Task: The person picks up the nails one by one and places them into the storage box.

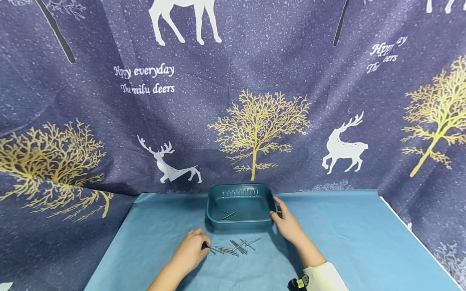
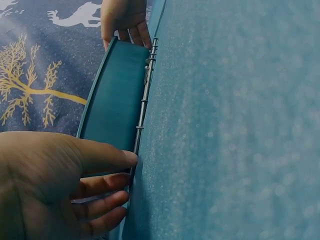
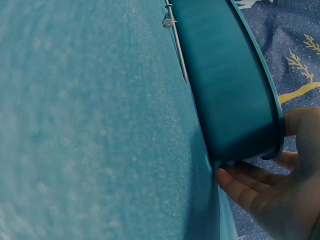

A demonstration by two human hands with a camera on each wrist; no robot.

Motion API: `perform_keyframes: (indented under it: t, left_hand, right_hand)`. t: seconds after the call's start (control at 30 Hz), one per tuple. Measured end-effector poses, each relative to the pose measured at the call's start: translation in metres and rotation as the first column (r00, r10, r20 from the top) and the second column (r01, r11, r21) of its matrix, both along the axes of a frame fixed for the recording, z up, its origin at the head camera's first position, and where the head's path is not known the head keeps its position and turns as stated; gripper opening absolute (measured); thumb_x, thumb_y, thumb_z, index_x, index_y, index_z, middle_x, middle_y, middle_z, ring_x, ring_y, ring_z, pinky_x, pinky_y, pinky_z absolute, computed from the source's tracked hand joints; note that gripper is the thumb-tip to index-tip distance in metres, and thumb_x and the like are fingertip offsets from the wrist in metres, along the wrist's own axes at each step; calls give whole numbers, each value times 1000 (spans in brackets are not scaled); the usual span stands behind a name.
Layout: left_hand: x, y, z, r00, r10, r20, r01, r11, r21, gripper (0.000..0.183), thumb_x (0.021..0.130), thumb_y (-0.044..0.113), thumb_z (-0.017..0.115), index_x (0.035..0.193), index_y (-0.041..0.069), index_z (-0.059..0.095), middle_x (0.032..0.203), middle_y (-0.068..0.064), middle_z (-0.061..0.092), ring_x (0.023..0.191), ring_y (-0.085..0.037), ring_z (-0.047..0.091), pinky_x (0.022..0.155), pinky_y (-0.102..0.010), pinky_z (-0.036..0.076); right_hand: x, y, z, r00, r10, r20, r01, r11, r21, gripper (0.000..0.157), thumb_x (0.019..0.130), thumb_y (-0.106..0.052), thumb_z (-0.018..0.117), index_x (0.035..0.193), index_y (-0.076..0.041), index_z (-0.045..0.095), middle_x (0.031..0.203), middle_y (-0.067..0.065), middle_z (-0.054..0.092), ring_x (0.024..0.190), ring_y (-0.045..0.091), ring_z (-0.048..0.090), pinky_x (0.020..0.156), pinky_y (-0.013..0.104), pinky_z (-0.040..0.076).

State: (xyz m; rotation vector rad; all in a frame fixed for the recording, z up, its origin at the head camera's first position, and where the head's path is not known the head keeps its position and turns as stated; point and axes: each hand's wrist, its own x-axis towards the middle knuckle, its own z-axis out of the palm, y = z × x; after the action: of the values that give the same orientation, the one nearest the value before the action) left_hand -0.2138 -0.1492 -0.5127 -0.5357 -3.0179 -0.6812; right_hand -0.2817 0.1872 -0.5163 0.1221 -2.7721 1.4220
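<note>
My left hand is low over the cloth at the left end of a loose pile of steel nails. Its thumb and index finger pinch the end of a nail, whose far part overlaps other nails in the left wrist view. Behind the pile stands a teal rectangular tray with several nails lying inside at its front left. My right hand grips the tray's right end, thumb at the rim and other fingers low along the wall.
A light blue cloth covers the table. Behind it hangs a dark blue curtain with deer and golden trees, close to the tray's back rim. A black device with a strap is at my right wrist.
</note>
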Motion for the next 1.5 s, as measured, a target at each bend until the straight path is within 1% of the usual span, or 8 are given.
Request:
perform_keyframes:
  t: [0.43,0.87,1.1,1.2,1.27,1.33,1.4,1.5]
  left_hand:
    - [2,-2,1,999,-18,-41,19,1000,19,20,82,12,82,77,21,64,81,9,51,78,-10,44,67,-28,42]
    - [-4,-11,-6,996,-86,-31,89,993,80,24,82,12,82,74,22,63,78,11,50,74,-4,42,67,-25,39]
    - [-5,-12,-5,993,-106,-59,110,992,64,27,81,14,83,70,22,60,73,12,47,69,0,39,67,-25,37]
    - [-4,-11,-3,991,-119,-57,122,991,50,27,82,14,82,69,22,60,71,14,48,70,-3,44,72,-29,42]
    - [-3,-12,-1,990,-133,-50,136,990,48,27,82,11,81,68,22,60,68,15,48,80,-8,58,84,-36,49]
    - [-3,-12,0,989,-147,-28,148,987,58,26,83,9,79,69,22,61,68,15,48,82,-14,61,96,-47,49]
    - [-2,-12,1,987,-158,-8,159,985,68,25,83,6,77,70,21,62,69,14,49,81,-12,61,102,-57,46]
    - [-2,-13,1,986,-169,10,168,983,69,23,84,6,75,72,21,63,72,13,51,70,-2,47,96,-52,49]
  right_hand:
    - [0,0,0,1000,-6,-1,6,1000,-2,61,105,-26,52,160,-16,27,148,33,47,126,42,60,105,62,44]
    - [0,-1,2,1000,-1,21,1,1000,-14,61,106,-28,51,161,-17,26,150,32,44,129,44,56,106,63,43]
    - [0,-1,2,1000,-1,20,2,1000,-10,61,106,-28,51,161,-17,26,151,33,44,130,43,56,107,62,43]
    - [1,-1,3,1000,-1,23,1,1000,0,61,106,-28,50,161,-17,25,150,33,44,130,44,56,106,63,43]
    - [1,-1,4,1000,-3,28,3,1000,2,62,106,-29,51,161,-18,25,150,33,44,130,44,56,106,62,43]
    - [1,-1,3,1000,-2,25,2,1000,7,61,106,-28,50,161,-17,25,150,33,44,130,44,56,105,63,43]
    - [2,-1,3,1000,-3,25,3,1000,5,61,106,-28,51,161,-17,26,150,33,44,130,44,57,106,63,43]
    - [2,-1,3,1000,0,19,0,1000,7,61,106,-27,51,160,-16,26,150,34,44,129,44,57,105,62,44]
